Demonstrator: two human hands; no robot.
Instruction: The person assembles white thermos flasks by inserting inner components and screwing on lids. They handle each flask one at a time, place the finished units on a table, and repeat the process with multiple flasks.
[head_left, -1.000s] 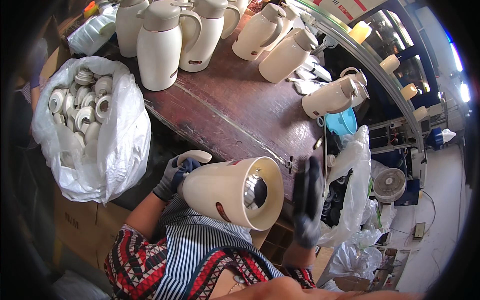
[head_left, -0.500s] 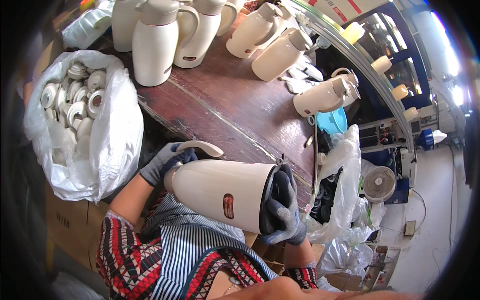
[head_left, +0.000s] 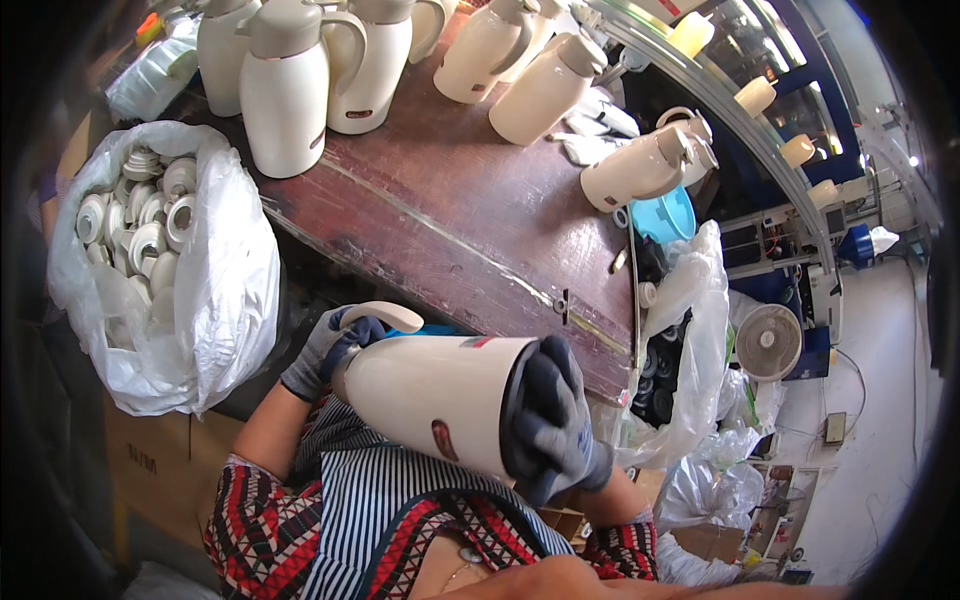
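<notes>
A cream thermos jug (head_left: 430,395) lies on its side in front of my body, its dark base to the right and its curved handle turned up. Gloved in grey and navy, my left hand (head_left: 340,350) is closed around the neck end, below the handle. My right hand (head_left: 562,425), in a matching glove, presses its bent fingers over the black base and holds that end. The palm side and part of the base are hidden by the fingers. A small dark red label shows on the jug's side.
Several similar jugs (head_left: 285,110) stand or lean along the far side of the dark red table (head_left: 450,190). A white plastic bag (head_left: 235,290) of lids and round parts is on the left. To the right are a blue bowl (head_left: 665,215), a bag of black parts (head_left: 705,330) and a fan (head_left: 768,342).
The jug has shifted slightly left and its base end has turned a little toward the camera. My right hand's fingers have moved further across the base. The view has shifted slightly.
</notes>
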